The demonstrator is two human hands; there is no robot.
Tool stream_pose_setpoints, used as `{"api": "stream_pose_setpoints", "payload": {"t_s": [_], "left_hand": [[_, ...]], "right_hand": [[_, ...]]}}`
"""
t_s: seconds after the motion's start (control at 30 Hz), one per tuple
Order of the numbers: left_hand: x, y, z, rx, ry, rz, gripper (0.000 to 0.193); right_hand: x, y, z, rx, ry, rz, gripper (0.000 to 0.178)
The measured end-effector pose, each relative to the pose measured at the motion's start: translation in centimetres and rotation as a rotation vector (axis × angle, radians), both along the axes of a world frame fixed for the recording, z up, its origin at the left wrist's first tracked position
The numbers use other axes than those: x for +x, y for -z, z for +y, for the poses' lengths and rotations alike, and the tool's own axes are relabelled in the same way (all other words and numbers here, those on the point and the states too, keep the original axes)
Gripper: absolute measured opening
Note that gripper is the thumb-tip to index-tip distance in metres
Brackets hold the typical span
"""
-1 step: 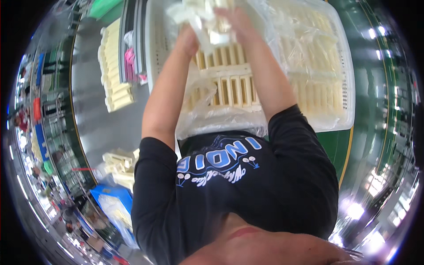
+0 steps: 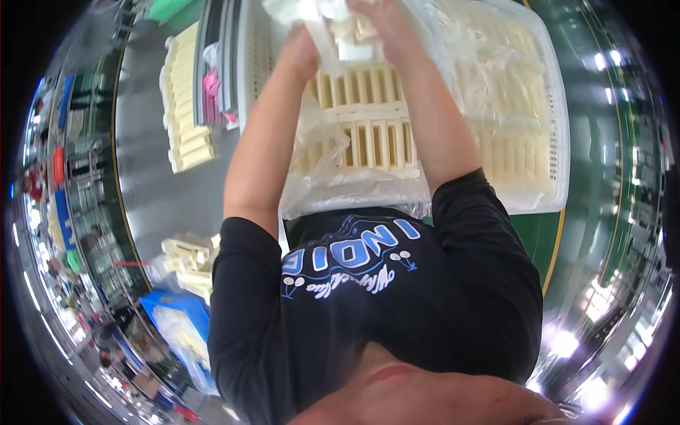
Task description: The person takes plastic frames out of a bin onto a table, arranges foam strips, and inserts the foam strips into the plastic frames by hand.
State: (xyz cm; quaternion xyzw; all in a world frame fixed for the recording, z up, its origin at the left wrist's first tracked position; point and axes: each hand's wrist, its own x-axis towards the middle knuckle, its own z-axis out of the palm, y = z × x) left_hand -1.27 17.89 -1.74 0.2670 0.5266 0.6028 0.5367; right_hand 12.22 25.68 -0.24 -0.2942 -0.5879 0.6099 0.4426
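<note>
Where pale pieces (image 2: 345, 30) blur above the crate (image 2: 257, 64), the left hand (image 2: 301, 53) lies at their left, grip unclear; the right hand (image 2: 386, 25) reaches their right side, hold likewise uncertain. Both have moved slightly outward, apparently exposing more slotted rows (image 2: 354, 88).

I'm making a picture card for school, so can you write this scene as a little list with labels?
Left hand: at the blurred cream pieces, grip unclear
Right hand: at the same pieces, grip unclear
Below the hands: slotted cream parts in rows
Wrapping: crumpled clear plastic near those rows
Right side: white crate, with plastic over cream rows
Left side: grey surface
Lower left: blue box
</note>
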Motion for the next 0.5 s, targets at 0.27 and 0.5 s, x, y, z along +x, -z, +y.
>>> {"api": "stream_pose_setpoints", "payload": {"t_s": [0.27,0.5], "left_hand": [[-3.6,-12.8,-11.8,0.050,-0.299,0.765,0.018],[-3.9,-7.6,-30.7,0.123,-0.833,0.087,0.016]], "right_hand": [[-5.5,-13.1,-10.7,-0.216,-0.333,0.297,0.042],[-13.2,-8.1,-24.5,-0.357,-0.856,0.124,0.046]]}}
